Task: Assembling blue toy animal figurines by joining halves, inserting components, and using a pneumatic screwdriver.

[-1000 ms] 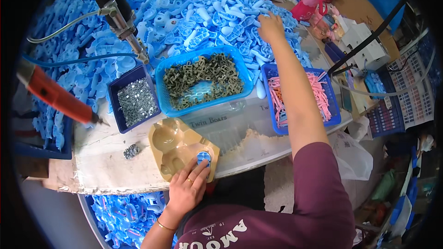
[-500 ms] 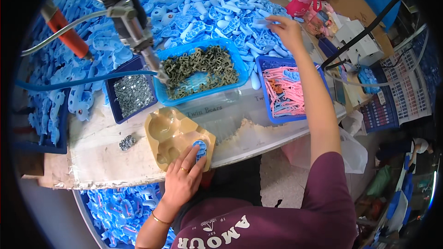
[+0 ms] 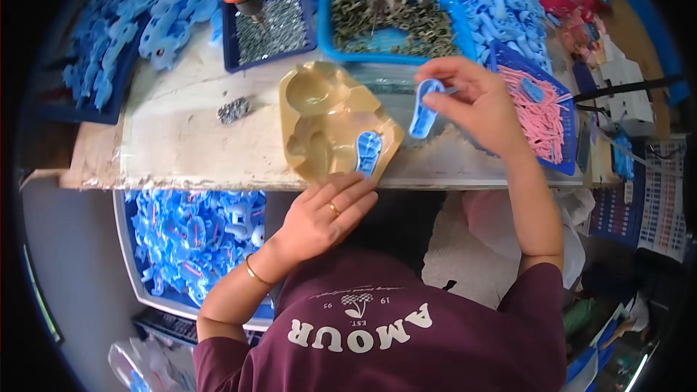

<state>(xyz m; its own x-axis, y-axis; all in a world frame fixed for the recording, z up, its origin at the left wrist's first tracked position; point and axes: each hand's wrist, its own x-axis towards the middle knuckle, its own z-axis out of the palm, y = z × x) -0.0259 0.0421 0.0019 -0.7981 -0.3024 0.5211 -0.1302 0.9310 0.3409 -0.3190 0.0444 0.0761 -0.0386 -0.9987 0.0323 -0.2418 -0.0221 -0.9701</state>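
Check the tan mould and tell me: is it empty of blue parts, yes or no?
No: one blue plastic piece lies in the tan mould near its front edge, just beyond the left hand.

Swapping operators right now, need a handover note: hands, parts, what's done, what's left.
Right hand: holds one blue plastic piece above the bench, just right of the tan mould.
Left hand: open, at the bench's near edge below the mould, holding nothing.
Done: one blue part sits in the mould's lower right pocket.
Left: the held piece is not yet placed; the other pockets look empty.
Supplies: screws bin, dark metal parts tray, pink parts tray.
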